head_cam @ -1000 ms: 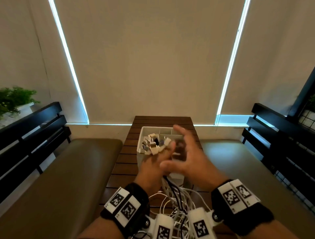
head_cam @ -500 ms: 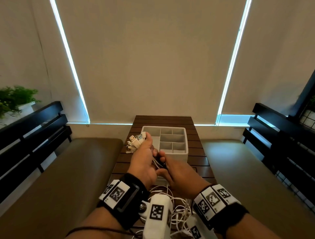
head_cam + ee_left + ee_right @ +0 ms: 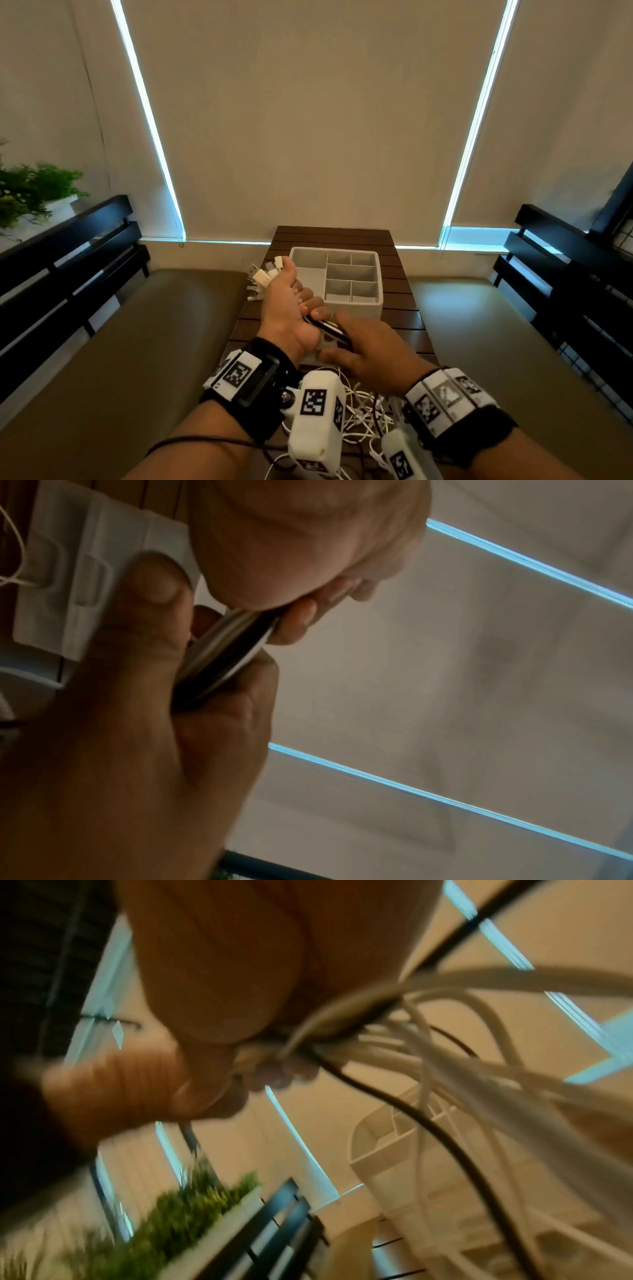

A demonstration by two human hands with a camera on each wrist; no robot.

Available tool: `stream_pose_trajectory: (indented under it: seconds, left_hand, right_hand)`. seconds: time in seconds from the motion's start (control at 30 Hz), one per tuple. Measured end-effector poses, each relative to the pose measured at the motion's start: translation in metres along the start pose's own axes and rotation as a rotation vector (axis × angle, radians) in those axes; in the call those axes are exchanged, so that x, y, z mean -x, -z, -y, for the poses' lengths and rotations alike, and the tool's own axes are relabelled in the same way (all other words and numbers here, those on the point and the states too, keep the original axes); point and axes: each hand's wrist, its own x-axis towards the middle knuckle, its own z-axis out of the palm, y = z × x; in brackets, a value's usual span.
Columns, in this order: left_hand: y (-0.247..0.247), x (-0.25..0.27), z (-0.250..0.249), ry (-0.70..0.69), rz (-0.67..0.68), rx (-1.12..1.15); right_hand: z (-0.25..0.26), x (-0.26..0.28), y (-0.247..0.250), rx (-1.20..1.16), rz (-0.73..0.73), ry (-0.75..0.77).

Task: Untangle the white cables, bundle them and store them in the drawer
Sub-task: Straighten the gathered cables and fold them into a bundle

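My left hand (image 3: 291, 308) grips a bunch of white cables just below their plug ends (image 3: 263, 277), which fan out above my fist, left of the white organiser box (image 3: 356, 310). Close behind it, my right hand (image 3: 334, 339) pinches the same bundle (image 3: 327, 327), which includes a dark cable. In the left wrist view the bundle (image 3: 222, 653) is clamped between fingers and thumb. The right wrist view has the cables (image 3: 342, 1031) spreading out from my grip. Loose cable loops (image 3: 359, 411) hang to the table below my wrists.
The organiser stands mid-table on a narrow slatted wooden table (image 3: 404, 294); its top has several open compartments, and its drawer front (image 3: 51, 588) is visible in the left wrist view. Olive bench cushions (image 3: 120, 342) flank the table, with black rails and a plant (image 3: 30, 192) at the left.
A second ago the bunch was held over the organiser with my right hand spread. Both hands have since come down and left of it, and my right hand has closed on the bundle.
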Motion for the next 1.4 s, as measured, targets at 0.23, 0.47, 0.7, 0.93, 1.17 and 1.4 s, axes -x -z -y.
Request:
stream_pose_trajectory:
  seconds: [0.23, 0.47, 0.7, 0.93, 1.17, 1.4]
  left_hand:
    - [0.001, 0.004, 0.001, 0.035, 0.213, -0.098]
    - [-0.009, 0.01, -0.002, 0.025, -0.186, -0.142]
    - [0.008, -0.004, -0.01, 0.074, -0.054, -0.1]
    - [0.019, -0.004, -0.015, 0.181, 0.029, -0.329]
    - [0.018, -0.003, -0.008, 0.182, -0.01, -0.547]
    - [0.022, -0.005, 0.005, 0.154, -0.012, -0.601]
  right_hand:
    - [0.002, -0.001, 0.018, -0.564, 0.346, -0.206]
    - [0.006, -0.012, -0.01, 0.246, 0.096, -0.033]
    - [0.002, -0.003, 0.009, 0.279, 0.182, 0.071]
    - [-0.012, 0.003, 0.034, 0.36, 0.278, -0.052]
    - [-0.011, -0.006, 0.04, 0.42, 0.296, -0.077]
    - [0.007, -0.021, 0.045, 0.58, 0.303, 0.009]
